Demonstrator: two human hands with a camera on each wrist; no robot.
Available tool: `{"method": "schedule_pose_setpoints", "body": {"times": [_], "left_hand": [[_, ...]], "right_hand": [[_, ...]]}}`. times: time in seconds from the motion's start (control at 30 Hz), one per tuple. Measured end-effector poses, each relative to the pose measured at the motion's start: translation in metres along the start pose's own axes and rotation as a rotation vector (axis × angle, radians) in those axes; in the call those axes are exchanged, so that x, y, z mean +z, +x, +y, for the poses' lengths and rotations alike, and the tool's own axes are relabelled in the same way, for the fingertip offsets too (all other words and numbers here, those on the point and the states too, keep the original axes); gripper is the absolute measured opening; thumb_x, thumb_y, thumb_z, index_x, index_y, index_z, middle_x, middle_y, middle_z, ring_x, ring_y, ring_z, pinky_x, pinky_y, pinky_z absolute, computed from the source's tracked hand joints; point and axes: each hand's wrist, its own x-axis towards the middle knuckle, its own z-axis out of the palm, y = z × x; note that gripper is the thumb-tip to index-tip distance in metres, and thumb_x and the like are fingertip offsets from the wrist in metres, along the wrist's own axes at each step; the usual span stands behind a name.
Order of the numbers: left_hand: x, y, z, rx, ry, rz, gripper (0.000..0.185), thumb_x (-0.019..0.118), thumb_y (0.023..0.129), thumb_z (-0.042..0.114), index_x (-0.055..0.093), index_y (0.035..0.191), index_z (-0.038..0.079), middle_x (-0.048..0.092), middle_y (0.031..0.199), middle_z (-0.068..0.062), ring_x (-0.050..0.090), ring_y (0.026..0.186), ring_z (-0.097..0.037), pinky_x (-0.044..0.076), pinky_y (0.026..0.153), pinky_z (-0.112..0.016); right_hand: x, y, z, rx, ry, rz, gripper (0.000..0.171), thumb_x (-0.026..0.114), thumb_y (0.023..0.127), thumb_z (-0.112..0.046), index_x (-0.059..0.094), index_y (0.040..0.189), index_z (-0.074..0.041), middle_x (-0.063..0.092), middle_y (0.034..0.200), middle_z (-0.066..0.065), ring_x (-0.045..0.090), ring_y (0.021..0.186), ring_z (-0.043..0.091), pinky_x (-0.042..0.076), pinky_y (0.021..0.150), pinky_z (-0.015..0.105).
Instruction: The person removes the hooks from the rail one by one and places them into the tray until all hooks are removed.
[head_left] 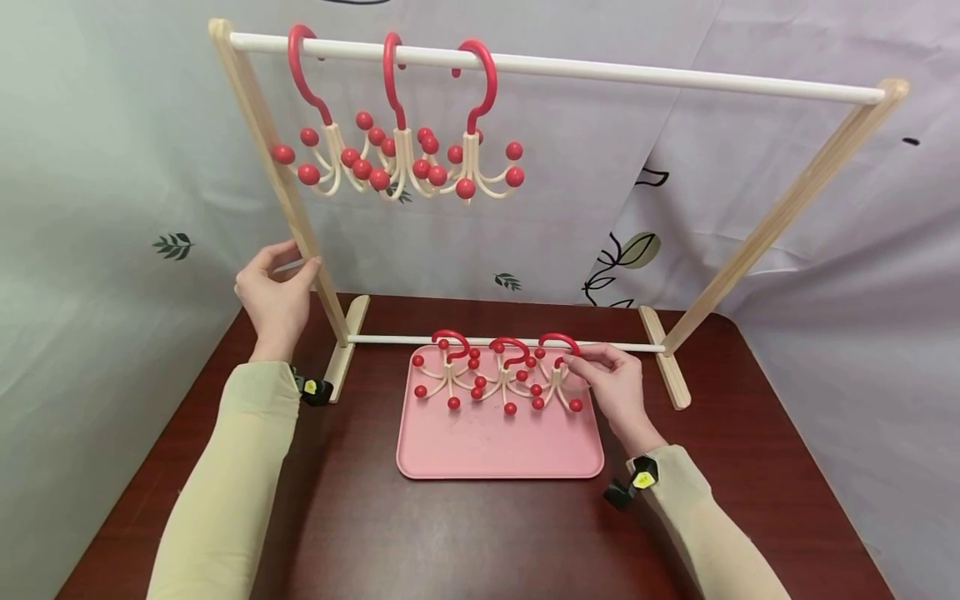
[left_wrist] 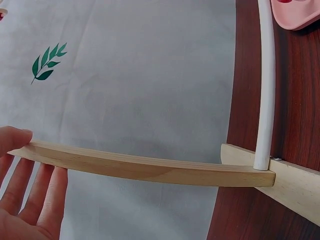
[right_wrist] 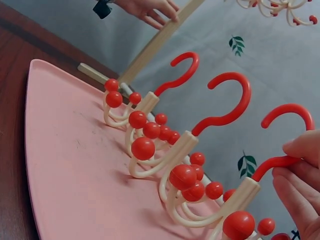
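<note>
Head view: a wooden rack (head_left: 675, 77) with white rails stands on a dark red-brown worktop (head_left: 360, 517), before pale cloth (head_left: 442, 250) printed with leaves. At upper left, three hung hangers (head_left: 403, 154) with red hooks and red balls dangle from the top rail. At lower centre lies a pink tray (head_left: 498, 450); two matching hangers (head_left: 505, 379) sit along its far edge. Beside them, the right hanger (head_left: 557, 379) is at the tray's upper right; the right hand (head_left: 617, 387) has its grip closed on that red hook. At centre left, the left hand (head_left: 276, 296) grips the rack's left post (head_left: 295, 208).

Left wrist view: at lower left, the thumb lies above the post and fingers lie below it. The post reaches a wooden foot (left_wrist: 295, 192) at lower right.

Right wrist view: at the right edge, thumb and fingers pinch the right hanger's hook; whether its base touches the tray is unclear. The other two recede toward upper left.
</note>
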Motion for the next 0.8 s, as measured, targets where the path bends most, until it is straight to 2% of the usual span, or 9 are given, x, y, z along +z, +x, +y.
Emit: {"method": "schedule_pose_setpoints", "body": {"times": [0.33, 0.47, 0.63, 0.8], "left_hand": [[0.000, 0.000, 0.000, 0.013, -0.005, 0.006, 0.031, 0.082, 0.089, 0.021, 0.077, 0.119, 0.018, 0.073, 0.113, -0.003, 0.072, 0.094, -0.010, 0.059, 0.076, -0.022], [0.000, 0.000, 0.000, 0.009, -0.005, 0.006, 0.031, 0.082, 0.089, 0.021, 0.077, 0.119, 0.019, 0.073, 0.113, -0.003, 0.072, 0.093, -0.010, 0.058, 0.074, -0.021], [0.000, 0.000, 0.000, 0.013, 0.001, 0.002, 0.031, 0.081, 0.089, 0.022, 0.077, 0.120, 0.019, 0.074, 0.112, -0.003, 0.072, 0.093, -0.011, 0.058, 0.073, -0.021], [0.000, 0.000, -0.001, 0.010, 0.001, 0.004, 0.031, 0.082, 0.089, 0.022, 0.078, 0.119, 0.020, 0.074, 0.112, -0.002, 0.072, 0.094, -0.013, 0.059, 0.074, -0.021]], "right_hand": [[0.005, 0.001, 0.006, 0.027, 0.056, 0.010, 0.030, 0.084, 0.087, -0.012, 0.074, 0.110, 0.005, 0.076, 0.100, 0.011, 0.075, 0.088, 0.020, 0.060, 0.081, 0.032], [0.004, 0.001, 0.009, 0.038, 0.040, 0.025, 0.033, 0.084, 0.087, -0.014, 0.073, 0.111, 0.006, 0.076, 0.100, 0.013, 0.075, 0.087, 0.016, 0.061, 0.079, 0.030], [0.002, 0.000, 0.012, 0.056, 0.042, 0.044, 0.032, 0.084, 0.087, -0.016, 0.073, 0.110, 0.004, 0.076, 0.099, 0.011, 0.075, 0.085, 0.014, 0.061, 0.078, 0.034], [0.002, -0.002, 0.015, 0.052, 0.037, 0.050, 0.031, 0.084, 0.088, -0.017, 0.073, 0.110, 0.001, 0.077, 0.098, 0.008, 0.074, 0.084, 0.015, 0.061, 0.076, 0.030]]}}
